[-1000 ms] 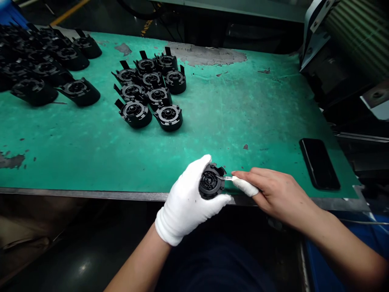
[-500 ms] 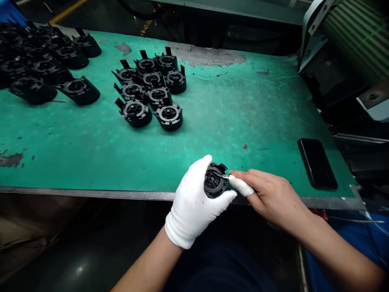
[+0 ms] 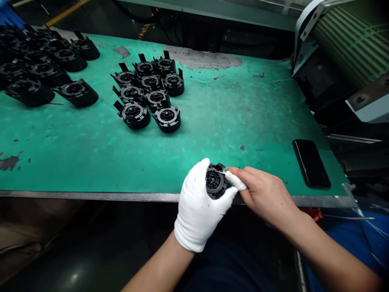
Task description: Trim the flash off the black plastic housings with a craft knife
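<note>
My left hand (image 3: 196, 207), in a white glove, is wrapped round a round black plastic housing (image 3: 214, 181) near the table's front edge. Its ribbed open face with a central hub is turned up toward me. My right hand (image 3: 266, 190) is bare except for a white cover on the thumb. Between that thumb and the forefinger sits a thin metal blade (image 3: 223, 172), its tip at the housing's upper right rim. The blade's handle is hidden in the fist.
On the green table (image 3: 91, 162) stands a group of similar black housings (image 3: 166, 117), with a larger cluster (image 3: 75, 91) at the far left. A black phone (image 3: 311, 163) lies to the right. Beyond it is a machine with a green ribbed belt (image 3: 355, 36).
The blade's tip has shifted from the inner face of the housing out to its upper right rim. Both hands still grip their things; the view has shifted slightly.
</note>
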### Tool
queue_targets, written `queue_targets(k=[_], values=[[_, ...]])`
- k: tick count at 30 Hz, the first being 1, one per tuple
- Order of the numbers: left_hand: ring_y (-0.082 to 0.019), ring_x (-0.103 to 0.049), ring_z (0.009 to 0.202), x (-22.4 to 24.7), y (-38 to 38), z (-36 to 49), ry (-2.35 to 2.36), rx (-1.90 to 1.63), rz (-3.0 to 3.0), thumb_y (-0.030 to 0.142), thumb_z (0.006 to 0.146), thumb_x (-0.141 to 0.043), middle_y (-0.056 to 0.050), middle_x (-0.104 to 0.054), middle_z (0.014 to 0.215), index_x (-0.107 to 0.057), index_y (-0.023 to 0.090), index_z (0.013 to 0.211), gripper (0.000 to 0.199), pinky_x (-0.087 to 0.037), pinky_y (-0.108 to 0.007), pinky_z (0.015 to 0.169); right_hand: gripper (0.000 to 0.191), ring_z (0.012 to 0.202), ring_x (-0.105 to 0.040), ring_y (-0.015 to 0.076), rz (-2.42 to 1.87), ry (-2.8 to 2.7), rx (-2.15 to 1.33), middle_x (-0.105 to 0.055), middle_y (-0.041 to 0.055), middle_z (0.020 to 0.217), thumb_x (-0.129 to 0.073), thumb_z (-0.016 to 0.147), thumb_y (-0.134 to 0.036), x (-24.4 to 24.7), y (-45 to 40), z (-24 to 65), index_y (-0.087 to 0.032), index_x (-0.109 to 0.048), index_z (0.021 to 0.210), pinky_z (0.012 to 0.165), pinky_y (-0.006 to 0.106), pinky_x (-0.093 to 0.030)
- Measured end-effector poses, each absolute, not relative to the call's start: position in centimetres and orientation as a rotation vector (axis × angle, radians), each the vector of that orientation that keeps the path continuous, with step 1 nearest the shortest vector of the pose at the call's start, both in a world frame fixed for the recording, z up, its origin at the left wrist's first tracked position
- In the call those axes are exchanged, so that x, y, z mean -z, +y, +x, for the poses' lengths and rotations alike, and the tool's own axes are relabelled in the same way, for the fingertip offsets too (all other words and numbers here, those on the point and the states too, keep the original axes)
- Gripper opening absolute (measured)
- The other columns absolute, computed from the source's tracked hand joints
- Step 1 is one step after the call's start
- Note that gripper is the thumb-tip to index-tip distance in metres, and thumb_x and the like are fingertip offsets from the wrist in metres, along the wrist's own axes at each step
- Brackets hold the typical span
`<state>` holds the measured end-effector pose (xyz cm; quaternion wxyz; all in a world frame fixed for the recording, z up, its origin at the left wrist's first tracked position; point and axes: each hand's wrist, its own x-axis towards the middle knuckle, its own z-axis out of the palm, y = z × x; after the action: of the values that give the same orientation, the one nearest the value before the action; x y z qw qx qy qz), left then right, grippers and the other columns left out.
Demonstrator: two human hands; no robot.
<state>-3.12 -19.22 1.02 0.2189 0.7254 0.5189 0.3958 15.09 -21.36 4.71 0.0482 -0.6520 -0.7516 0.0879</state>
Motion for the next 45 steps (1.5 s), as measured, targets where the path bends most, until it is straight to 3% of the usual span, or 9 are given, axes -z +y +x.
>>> queue_targets(k=[9, 12, 16, 23, 30, 36, 45], values=[[-0.028, -0.044, 0.142, -3.3, -16.6, -7.8, 1.133, -0.832, 2.148, 0.03, 0.084, -0.068, -0.014, -0.046, 0.15, -0.035, 0.019, 0.147, 0.072, -0.038, -0.047, 0.12, 0.044, 0.108, -0.07, 0.0217, -1.737, -2.204, -0.817, -0.072, 0.0041, 0.125, -0.044, 0.092, -0.013, -6.0, -23.0, 16.7, -0.025, -0.059, 0.132, 0.087, 0.034, -0.057], [-0.03, -0.04, 0.145, -3.2, -16.6, -8.1, 1.141, -0.817, 2.172, 0.036, 0.082, -0.073, -0.016, -0.041, 0.155, -0.031, 0.018, 0.15, 0.082, -0.036, -0.049, 0.121, 0.047, 0.116, -0.066, 0.0222, -1.683, -2.245, -0.825, -0.068, 0.0064, 0.132, -0.044, 0.092, -0.012, -6.1, -23.0, 16.3, -0.022, -0.058, 0.135, 0.097, 0.037, -0.054], [-0.032, -0.041, 0.143, -2.0, -16.9, -7.5, 1.165, -0.807, 2.182, 0.045, 0.08, -0.076, -0.017, -0.042, 0.153, -0.026, 0.021, 0.152, 0.092, -0.038, -0.053, 0.118, 0.051, 0.109, -0.07, 0.0255, -1.719, -2.33, -0.83, -0.069, 0.0085, 0.13, -0.043, 0.092, -0.013, -6.1, -22.5, 15.7, -0.023, -0.057, 0.14, 0.093, 0.042, -0.057], [-0.03, -0.042, 0.142, -1.4, -16.8, -7.5, 1.123, -0.795, 2.183, 0.041, 0.084, -0.073, -0.018, -0.042, 0.152, -0.016, 0.021, 0.156, 0.094, -0.038, -0.051, 0.118, 0.058, 0.108, -0.07, 0.0256, -1.656, -2.468, -0.944, -0.07, 0.0086, 0.127, -0.044, 0.085, -0.006, -6.9, -21.9, 15.1, -0.02, -0.056, 0.14, 0.09, 0.04, -0.059], [-0.029, -0.043, 0.141, -1.6, -16.8, -7.6, 1.109, -0.766, 2.166, 0.044, 0.084, -0.073, -0.017, -0.045, 0.149, -0.018, 0.02, 0.156, 0.094, -0.038, -0.048, 0.118, 0.057, 0.106, -0.07, 0.024, -1.678, -2.462, -0.919, -0.07, 0.0071, 0.127, -0.045, 0.086, -0.007, -6.8, -21.6, 15.7, -0.023, -0.056, 0.14, 0.089, 0.037, -0.058], [-0.03, -0.04, 0.144, -1.9, -16.1, -8.1, 1.049, -0.639, 2.198, 0.049, 0.084, -0.071, -0.016, -0.04, 0.155, -0.017, 0.023, 0.156, 0.093, -0.037, -0.049, 0.119, 0.051, 0.091, -0.074, 0.0214, -1.561, -2.504, -0.959, -0.077, 0.0033, 0.11, -0.05, 0.086, -0.008, -7.5, -20.6, 15.9, -0.028, -0.064, 0.131, 0.08, 0.03, -0.058], [-0.029, -0.038, 0.145, -1.9, -15.8, -8.2, 1.023, -0.607, 2.194, 0.049, 0.082, -0.074, -0.015, -0.038, 0.157, -0.018, 0.022, 0.155, 0.096, -0.037, -0.047, 0.12, 0.053, 0.098, -0.071, 0.0232, -1.661, -2.488, -0.975, -0.073, 0.0037, 0.116, -0.047, 0.086, -0.008, -6.7, -20.5, 15.8, -0.027, -0.059, 0.134, 0.082, 0.034, -0.054]])
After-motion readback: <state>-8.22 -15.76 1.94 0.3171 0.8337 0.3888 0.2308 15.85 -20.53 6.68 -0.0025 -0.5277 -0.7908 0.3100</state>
